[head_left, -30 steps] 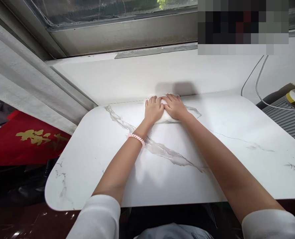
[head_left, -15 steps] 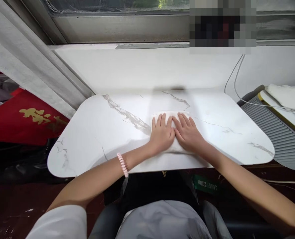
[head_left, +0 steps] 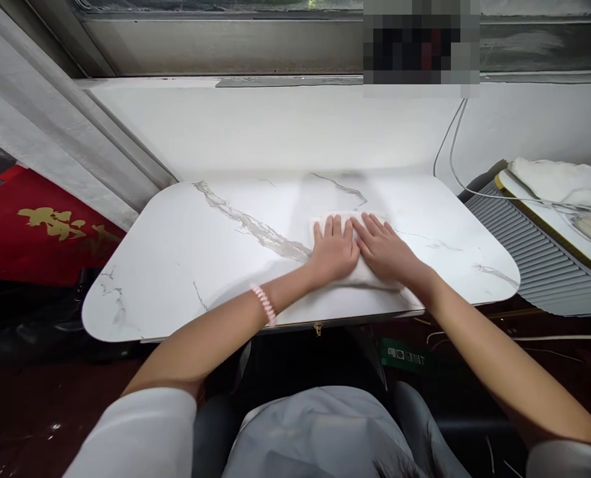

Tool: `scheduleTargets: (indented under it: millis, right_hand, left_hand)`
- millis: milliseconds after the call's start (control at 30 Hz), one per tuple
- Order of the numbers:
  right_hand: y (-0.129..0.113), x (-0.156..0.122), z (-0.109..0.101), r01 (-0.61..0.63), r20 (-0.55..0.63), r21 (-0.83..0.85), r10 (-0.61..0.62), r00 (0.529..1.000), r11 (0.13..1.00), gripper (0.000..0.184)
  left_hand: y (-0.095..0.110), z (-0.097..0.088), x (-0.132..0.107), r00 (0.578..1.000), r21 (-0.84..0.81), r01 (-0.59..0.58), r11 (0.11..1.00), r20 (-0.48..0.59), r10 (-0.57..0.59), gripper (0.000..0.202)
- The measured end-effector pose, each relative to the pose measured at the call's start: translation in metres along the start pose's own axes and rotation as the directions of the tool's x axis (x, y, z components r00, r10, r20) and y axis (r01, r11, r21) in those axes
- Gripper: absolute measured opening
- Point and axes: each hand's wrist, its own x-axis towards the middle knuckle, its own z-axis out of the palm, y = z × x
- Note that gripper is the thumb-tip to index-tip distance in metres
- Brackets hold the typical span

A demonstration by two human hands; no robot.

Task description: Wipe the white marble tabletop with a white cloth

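Observation:
A folded white cloth (head_left: 370,275) lies on the white marble-patterned table (head_left: 246,192), right of its middle. My left hand (head_left: 336,251) rests flat on the cloth with the fingers spread and pointing away from me; a pink coil band circles that wrist. Beside it, touching near the thumbs, my right hand (head_left: 382,249) also presses flat on the cloth, fingers stretched out. The palms cover much of the cloth, and its far edge shows around the fingertips. Neither hand is closed around anything.
Behind the table runs a white wall below a window frame (head_left: 226,46). A grey curtain (head_left: 66,126) hangs at the left near a red bag (head_left: 41,232) with gold lettering. To the right, cables (head_left: 455,143) hang by a ribbed grey surface (head_left: 505,232) and another white cloth (head_left: 554,179).
Both hands have slid to the right across the table together with the cloth, showing more of the grey vein on its left. The camera view has shifted slightly.

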Motion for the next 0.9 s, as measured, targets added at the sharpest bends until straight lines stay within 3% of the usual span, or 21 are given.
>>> scheduleTargets:
  millis: [133, 233, 367, 500, 700, 900]
  right_hand:
    - [0.024, 0.065, -0.004, -0.164, 0.048, 0.095, 0.160, 0.986, 0.982, 0.062]
    - [0.042, 0.102, -0.001, -0.197, -0.036, 0.187, 0.207, 0.978, 0.962, 0.062]
    - [0.068, 0.130, 0.006, -0.159, -0.163, 0.260, 0.205, 0.965, 0.952, 0.057]
    - [0.088, 0.148, 0.006, -0.163, -0.192, 0.251, 0.215, 0.958, 0.954, 0.056]
    - [0.099, 0.162, 0.002, -0.177, -0.147, 0.163, 0.202, 0.968, 0.971, 0.058]
    - [0.100, 0.135, 0.008, -0.158, -0.130, 0.094, 0.169, 0.977, 0.983, 0.059]
  left_hand:
    - [-0.010, -0.002, 0.068, 1.000, -0.045, 0.007, 0.999, -0.012, -0.007, 0.058]
    - [-0.015, 0.000, 0.109, 0.997, -0.070, 0.038, 0.997, -0.058, -0.042, 0.058]
    - [-0.017, 0.002, 0.147, 0.994, -0.111, 0.035, 0.993, -0.103, -0.046, 0.056]
    - [-0.015, 0.006, 0.175, 0.985, -0.158, 0.027, 0.987, -0.167, -0.053, 0.052]
    - [-0.010, 0.009, 0.194, 0.960, -0.162, 0.135, 0.978, -0.223, -0.170, 0.052]
    - [0.003, 0.007, 0.168, 0.979, -0.118, 0.113, 0.987, -0.154, -0.130, 0.055]
